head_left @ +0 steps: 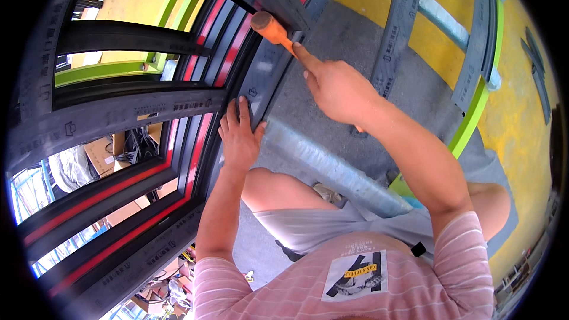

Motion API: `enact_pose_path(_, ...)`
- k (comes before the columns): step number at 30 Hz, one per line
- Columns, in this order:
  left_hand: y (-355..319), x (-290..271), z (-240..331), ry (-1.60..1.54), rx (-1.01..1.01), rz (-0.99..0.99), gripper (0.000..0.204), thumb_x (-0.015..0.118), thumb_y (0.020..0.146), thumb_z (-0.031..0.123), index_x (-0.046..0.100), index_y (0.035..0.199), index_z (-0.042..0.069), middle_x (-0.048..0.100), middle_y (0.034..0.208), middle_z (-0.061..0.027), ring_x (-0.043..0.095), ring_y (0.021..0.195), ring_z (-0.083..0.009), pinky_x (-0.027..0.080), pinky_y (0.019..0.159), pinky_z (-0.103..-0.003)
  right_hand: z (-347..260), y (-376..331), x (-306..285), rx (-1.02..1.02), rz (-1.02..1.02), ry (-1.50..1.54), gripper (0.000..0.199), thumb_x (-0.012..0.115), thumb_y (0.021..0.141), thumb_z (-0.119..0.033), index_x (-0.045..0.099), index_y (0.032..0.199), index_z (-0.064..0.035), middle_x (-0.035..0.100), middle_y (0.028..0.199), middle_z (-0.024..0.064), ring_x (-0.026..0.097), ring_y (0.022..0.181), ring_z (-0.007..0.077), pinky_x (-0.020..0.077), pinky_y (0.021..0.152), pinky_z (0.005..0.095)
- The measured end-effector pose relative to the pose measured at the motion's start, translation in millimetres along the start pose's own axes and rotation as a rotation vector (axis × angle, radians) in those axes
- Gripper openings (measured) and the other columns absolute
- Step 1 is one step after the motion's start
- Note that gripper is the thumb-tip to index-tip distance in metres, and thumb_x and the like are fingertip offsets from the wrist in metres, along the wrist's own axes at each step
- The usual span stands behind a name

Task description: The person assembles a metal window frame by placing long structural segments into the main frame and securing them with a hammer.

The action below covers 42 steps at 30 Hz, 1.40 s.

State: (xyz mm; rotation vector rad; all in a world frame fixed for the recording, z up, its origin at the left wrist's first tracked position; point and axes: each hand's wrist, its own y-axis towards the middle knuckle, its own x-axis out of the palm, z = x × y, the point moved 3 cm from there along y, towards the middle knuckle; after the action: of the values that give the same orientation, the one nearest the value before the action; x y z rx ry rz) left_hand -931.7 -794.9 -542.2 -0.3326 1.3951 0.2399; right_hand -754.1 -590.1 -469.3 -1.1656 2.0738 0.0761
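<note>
My right hand (344,89) grips an orange mallet (274,29) by its handle, the index finger stretched along it. The mallet's brownish round face is over the inner corner of a large dark grey window frame (267,71); whether it touches is hard to tell. My left hand (239,136) lies on the same frame member below the mallet, fingers spread and thumb out to the side. Red strips (236,47) run along grooves in the frame, and printed film covers several of its bars.
A light blue wrapped bar (332,163) crosses in front of my legs. At the right, loose grey profiles (400,26) lie across another blue-wrapped bar and a green rail (468,121). Dark strips (536,74) lie on the yellow floor. Cardboard boxes (101,157) show through the frame.
</note>
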Motion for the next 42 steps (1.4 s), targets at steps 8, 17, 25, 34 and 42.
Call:
enact_pose_path(8, 1, 5, 0, 0.064, 0.016, 0.004, 0.078, 0.064, 0.095, 0.040, 0.030, 0.157, 0.006, 0.035, 0.157, -0.0204, 0.029, 0.146, -0.0412, 0.028, 0.108, -0.066, 10, -3, 12, -0.083, 0.045, 0.022, 0.066, 0.052, 0.094, -0.009, 0.033, 0.156, -0.0029, 0.067, 0.082, 0.0262, 0.067, 0.077, 0.0447, 0.0538, 0.071, 0.0521)
enact_pose_path(17, 7, 6, 0, 0.132, -0.077, -0.151, 0.078, 0.055, 0.099, 0.048, 0.027, 0.158, 0.005, 0.027, 0.163, -0.0174, 0.013, 0.155, -0.0423, 0.011, 0.114, -0.075, 13, 0, 29, -0.037, -0.037, 0.043, 0.062, 0.052, 0.099, -0.015, 0.034, 0.158, -0.0112, 0.065, 0.086, 0.0258, 0.066, 0.078, 0.0448, 0.0535, 0.074, 0.0521)
enact_pose_path(25, 12, 16, -7, 0.095, -0.033, -0.097, 0.079, 0.055, 0.098, 0.051, 0.032, 0.156, 0.002, 0.033, 0.161, -0.0195, 0.018, 0.154, -0.0426, 0.002, 0.118, -0.071, 29, -10, 34, -0.074, 0.020, 0.048, 0.062, 0.057, 0.097, -0.013, 0.037, 0.156, -0.0116, 0.062, 0.080, 0.0203, 0.065, 0.068, 0.0412, 0.0539, 0.063, 0.0484)
enact_pose_path(34, 9, 17, -12, 0.077, 0.009, -0.040, 0.076, 0.051, 0.098, 0.055, 0.043, 0.151, 0.001, 0.040, 0.159, -0.0193, 0.032, 0.150, -0.0372, 0.002, 0.119, -0.069, 107, -44, 101, -0.330, 0.173, 0.216, 0.053, 0.059, 0.099, -0.021, 0.045, 0.148, -0.0069, 0.068, 0.093, 0.0165, 0.068, 0.069, 0.0353, 0.0579, 0.062, 0.0445)
enact_pose_path(42, 6, 29, -12, 0.130, 0.033, -0.035, 0.077, 0.054, 0.098, 0.050, 0.038, 0.150, -0.003, 0.039, 0.156, -0.0259, 0.038, 0.144, -0.0443, 0.011, 0.117, -0.071, 124, -28, 113, -0.248, 0.179, 0.291, 0.031, 0.060, 0.099, -0.024, 0.057, 0.121, -0.0016, 0.069, 0.083, 0.0153, 0.068, 0.067, 0.0351, 0.0565, 0.061, 0.0429)
